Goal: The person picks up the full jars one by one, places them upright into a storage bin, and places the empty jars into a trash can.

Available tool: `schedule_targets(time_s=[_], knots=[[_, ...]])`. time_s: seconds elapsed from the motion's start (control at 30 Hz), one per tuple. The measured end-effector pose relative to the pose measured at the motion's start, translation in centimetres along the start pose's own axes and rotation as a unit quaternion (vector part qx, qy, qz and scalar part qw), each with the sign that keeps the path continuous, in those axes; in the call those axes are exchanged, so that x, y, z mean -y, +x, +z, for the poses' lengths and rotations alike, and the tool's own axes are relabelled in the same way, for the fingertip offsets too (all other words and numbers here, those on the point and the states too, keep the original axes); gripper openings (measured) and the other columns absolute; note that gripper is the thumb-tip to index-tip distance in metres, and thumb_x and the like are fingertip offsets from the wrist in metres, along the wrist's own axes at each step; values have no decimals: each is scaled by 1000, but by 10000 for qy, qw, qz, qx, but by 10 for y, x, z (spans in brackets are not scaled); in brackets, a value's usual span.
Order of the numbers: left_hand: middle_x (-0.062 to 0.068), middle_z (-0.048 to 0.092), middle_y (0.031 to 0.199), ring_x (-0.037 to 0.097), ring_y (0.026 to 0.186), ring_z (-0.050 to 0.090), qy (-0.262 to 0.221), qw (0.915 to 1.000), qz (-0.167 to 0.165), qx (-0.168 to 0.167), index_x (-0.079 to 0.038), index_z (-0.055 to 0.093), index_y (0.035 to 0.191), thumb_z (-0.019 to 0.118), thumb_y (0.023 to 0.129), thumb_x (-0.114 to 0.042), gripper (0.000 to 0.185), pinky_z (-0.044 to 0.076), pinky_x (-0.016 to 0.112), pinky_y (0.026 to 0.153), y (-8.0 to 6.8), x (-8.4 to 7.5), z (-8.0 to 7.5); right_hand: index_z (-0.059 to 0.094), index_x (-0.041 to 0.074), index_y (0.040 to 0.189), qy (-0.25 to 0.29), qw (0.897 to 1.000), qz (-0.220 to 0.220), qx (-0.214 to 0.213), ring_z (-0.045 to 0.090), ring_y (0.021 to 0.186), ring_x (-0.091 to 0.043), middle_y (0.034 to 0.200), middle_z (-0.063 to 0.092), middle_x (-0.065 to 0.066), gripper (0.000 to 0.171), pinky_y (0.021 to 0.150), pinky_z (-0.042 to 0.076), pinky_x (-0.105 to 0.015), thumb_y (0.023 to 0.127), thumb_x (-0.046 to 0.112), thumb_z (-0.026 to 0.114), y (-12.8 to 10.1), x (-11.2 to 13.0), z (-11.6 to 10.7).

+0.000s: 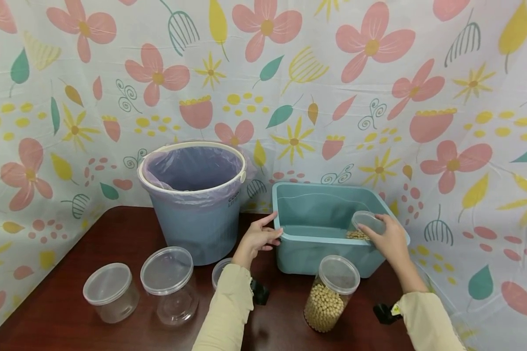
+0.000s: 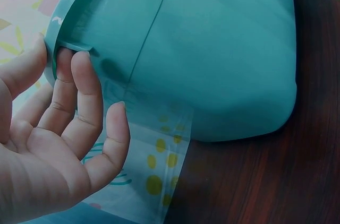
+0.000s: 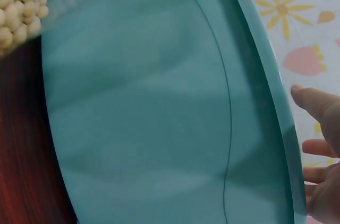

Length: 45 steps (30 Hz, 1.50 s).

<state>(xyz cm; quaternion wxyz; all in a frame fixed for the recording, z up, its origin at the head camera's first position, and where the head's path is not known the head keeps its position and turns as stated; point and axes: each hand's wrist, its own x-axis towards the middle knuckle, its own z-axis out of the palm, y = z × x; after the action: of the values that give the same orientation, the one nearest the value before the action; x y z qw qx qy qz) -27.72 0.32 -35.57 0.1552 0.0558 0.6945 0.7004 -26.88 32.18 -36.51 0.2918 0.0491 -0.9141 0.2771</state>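
A blue-green plastic tub (image 1: 329, 253) stands on the table. Its rim (image 2: 51, 49) is gripped by my left hand (image 1: 259, 236) at the near left corner, with fingertips tucked under the edge. Inside the tub's right side, my right hand (image 1: 391, 239) holds a clear plastic jar (image 1: 369, 223) by its upper part. Pale round beans (image 1: 357, 235) show low in that jar; its base is hidden by the tub wall. In the right wrist view, my right hand (image 3: 324, 155) is partly hidden beyond the tub's rim.
A lidded jar full of beans (image 1: 327, 302) stands before the tub. Leftward are two lidded clear jars (image 1: 175, 297) (image 1: 114, 295) and a third, partly hidden by my left sleeve (image 1: 221, 268). A lined blue bucket (image 1: 197, 219) stands behind them. Floral cloth (image 1: 263, 73) hangs at the back.
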Motion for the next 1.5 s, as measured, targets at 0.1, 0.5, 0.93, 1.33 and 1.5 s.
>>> schedule_targets(time_s=[0.1, 0.5, 0.93, 1.33, 1.5], knots=[[-1, 62, 77, 17, 70, 63, -5, 10000, 23, 7, -17, 38, 138, 62, 85, -13, 58, 47, 41, 73, 0, 0, 0, 54, -15, 108, 233, 9991, -195, -308, 47, 97, -45, 104, 53, -32, 46, 81, 35, -54, 79, 18, 69, -5, 2, 1], [0, 61, 76, 18, 70, 63, -5, 10000, 29, 23, -15, 36, 138, 61, 86, -12, 59, 48, 37, 68, 1, -1, -1, 64, -9, 95, 667, 9891, -641, -1142, 53, 97, -37, 98, 60, -23, 29, 81, 39, -29, 71, 4, 74, -21, 21, 3], [0, 61, 76, 16, 67, 62, -38, 10000, 19, 23, -16, 36, 139, 61, 86, -12, 59, 48, 32, 62, 1, -1, -1, 67, -5, 89, 1382, 9804, -472, -1320, 48, 90, 10, 93, 63, -13, 18, 79, 34, -7, 73, 2, 72, -40, 42, 8], [0, 61, 75, 17, 69, 63, -36, 10000, -44, -6, -18, 38, 138, 61, 86, -13, 57, 47, 39, 71, 0, -1, 0, 68, 2, 91, 2053, 9693, -677, -1169, 56, 90, -5, 95, 63, -11, 16, 77, 40, -12, 76, 2, 69, -57, 40, 28], [0, 61, 76, 16, 68, 62, -30, 10000, -14, 18, -17, 37, 138, 61, 86, -13, 58, 48, 38, 70, -1, -1, 0, 68, 6, 99, 2548, 9561, -1058, -992, 56, 97, -12, 103, 62, -6, 26, 81, 43, -20, 74, -2, 69, -60, -11, 62]])
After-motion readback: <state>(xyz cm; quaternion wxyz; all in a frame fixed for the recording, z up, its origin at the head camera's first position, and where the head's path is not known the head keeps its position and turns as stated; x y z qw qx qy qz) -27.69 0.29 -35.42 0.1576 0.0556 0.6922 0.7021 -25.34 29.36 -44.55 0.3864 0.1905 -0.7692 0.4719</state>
